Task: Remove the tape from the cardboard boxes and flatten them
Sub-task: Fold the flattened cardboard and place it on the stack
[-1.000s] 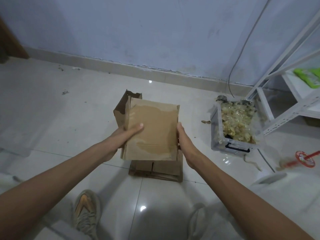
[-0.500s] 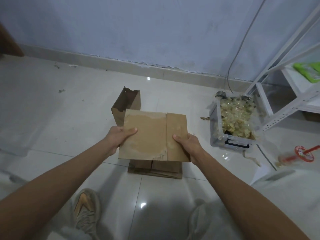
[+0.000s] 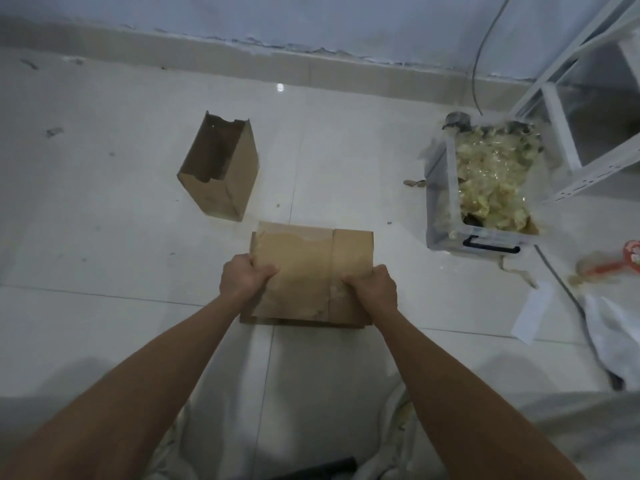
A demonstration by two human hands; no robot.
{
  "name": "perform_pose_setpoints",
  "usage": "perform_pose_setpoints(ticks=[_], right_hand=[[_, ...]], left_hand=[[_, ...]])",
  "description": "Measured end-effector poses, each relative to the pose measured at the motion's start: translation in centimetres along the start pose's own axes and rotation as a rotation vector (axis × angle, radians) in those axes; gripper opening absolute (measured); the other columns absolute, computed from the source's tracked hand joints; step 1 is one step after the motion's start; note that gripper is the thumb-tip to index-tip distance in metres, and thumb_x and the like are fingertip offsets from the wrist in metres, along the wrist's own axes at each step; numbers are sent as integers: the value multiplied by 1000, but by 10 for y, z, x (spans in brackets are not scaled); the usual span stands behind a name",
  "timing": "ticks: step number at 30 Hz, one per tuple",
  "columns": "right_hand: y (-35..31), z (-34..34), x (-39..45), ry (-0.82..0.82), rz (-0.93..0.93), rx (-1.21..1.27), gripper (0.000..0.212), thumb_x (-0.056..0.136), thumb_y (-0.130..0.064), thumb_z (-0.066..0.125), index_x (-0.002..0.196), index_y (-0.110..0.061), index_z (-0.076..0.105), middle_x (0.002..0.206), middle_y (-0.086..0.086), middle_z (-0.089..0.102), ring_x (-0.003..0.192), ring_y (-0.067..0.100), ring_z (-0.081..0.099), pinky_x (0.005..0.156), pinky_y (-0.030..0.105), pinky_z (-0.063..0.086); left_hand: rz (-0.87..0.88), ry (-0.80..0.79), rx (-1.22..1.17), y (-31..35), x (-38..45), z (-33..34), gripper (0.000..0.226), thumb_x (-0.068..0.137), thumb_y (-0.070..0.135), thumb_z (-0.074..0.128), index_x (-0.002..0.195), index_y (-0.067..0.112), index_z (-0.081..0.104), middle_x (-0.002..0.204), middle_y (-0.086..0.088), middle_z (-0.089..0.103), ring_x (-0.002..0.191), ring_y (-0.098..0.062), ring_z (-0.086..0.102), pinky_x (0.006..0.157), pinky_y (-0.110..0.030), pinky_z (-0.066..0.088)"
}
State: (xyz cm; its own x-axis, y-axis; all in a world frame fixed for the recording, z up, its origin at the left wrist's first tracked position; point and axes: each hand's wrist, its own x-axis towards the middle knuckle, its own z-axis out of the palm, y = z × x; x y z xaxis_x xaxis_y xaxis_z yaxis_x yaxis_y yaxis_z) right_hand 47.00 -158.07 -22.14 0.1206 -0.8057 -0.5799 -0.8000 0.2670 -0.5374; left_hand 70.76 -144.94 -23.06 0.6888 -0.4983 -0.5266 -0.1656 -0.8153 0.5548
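Observation:
A flattened brown cardboard box (image 3: 308, 261) lies low over a small stack of flattened cardboard (image 3: 258, 319) on the tiled floor. My left hand (image 3: 242, 278) grips its left edge, thumb on top. My right hand (image 3: 372, 289) grips its right part, thumb across the crease. Further back on the left stands an open cardboard box (image 3: 221, 168), upright with its top open and a torn rim.
A clear plastic bin (image 3: 446, 216) full of crumpled tape sits at the right, by a white metal shelf (image 3: 568, 133). A cable (image 3: 479, 57) runs down the wall. A red tape dispenser (image 3: 623, 261), white paper (image 3: 530, 313) and cloth lie at far right.
Both hands lowered the flattened box from an upright hold down onto the stack on the floor. My view tilted further down, so the open box behind is fully exposed.

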Motion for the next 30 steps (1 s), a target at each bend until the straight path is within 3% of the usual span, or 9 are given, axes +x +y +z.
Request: perform_pose_setpoints(ticks=[3,8,13,18,22,26,30], right_hand=[[-4,10,19,-36,29,-30,86,77,-58,85,134,-8,44,129,13,61,118,36,62,91,44,54],[-2,30,36,-24,76,-208,101,75,-64,84,143,-6,36,140,19,53,127,39,57,91,43,49],[2,35,55,-144,175,-197,127,70,-71,84,155,-8,15,155,24,37,139,43,47,109,53,46],[6,46,56,-133,183,-211,123,76,-70,80,158,-9,12,158,23,31,143,44,39,110,55,41],[3,44,65,-171,257,-163,127,74,-65,85,160,-9,10,161,22,26,148,43,33,116,56,37],[2,40,72,-204,278,-165,130,72,-64,87,161,-9,10,163,22,25,149,43,32,119,56,36],[6,42,80,-220,272,-154,129,70,-66,88,160,-8,15,161,21,27,147,42,34,119,55,37]], left_hand=[[-12,9,72,-10,20,8,57,78,60,79,105,11,71,97,-8,72,89,-30,68,79,-43,59],[-28,-27,191,-32,43,21,73,68,74,73,99,8,62,99,-12,65,89,-34,67,79,-49,60],[-97,28,192,-30,50,25,86,74,55,88,130,8,43,130,-16,52,116,-40,58,95,-55,54],[-158,-55,168,-42,65,33,87,76,58,85,134,6,47,133,-17,55,121,-39,58,100,-53,53],[-216,-115,112,-42,75,33,91,74,51,90,137,8,40,136,-18,53,124,-39,56,102,-51,52],[-313,-198,103,-34,92,29,107,66,44,96,144,7,34,142,-18,51,127,-40,55,102,-52,54],[-340,-203,68,-34,102,31,113,54,44,101,141,8,40,137,-15,57,122,-37,60,98,-49,58]])
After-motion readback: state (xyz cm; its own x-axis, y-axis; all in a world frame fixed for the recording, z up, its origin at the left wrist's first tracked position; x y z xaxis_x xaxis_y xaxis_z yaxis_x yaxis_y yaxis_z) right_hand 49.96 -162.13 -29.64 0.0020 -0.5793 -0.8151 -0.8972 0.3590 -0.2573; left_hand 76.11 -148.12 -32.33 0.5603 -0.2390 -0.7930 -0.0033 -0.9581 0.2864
